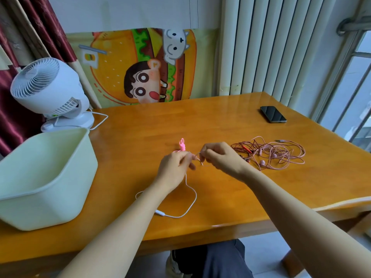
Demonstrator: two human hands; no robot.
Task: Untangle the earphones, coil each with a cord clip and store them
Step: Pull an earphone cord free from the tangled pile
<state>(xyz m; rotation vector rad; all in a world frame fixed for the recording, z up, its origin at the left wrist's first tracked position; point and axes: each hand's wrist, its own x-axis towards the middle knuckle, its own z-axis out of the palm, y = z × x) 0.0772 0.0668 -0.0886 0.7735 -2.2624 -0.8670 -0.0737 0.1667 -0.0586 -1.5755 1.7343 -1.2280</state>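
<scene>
My left hand [175,167] and my right hand [220,157] meet over the middle of the wooden table [140,137], each pinching part of a pale pink earphone cord [190,203]. That cord hangs from my left hand, loops on the table and ends at a white inline remote near my left forearm. A pink rabbit-shaped cord clip [182,145] sticks up just beyond my left fingers. To the right of my right hand lies a tangled heap of pink and red earphones [271,155].
A pale green plastic bin [44,177] stands at the table's left. Behind it sits a white desk fan [50,91] with its cable. A black phone [273,114] lies far right. A radiator and window line the right side.
</scene>
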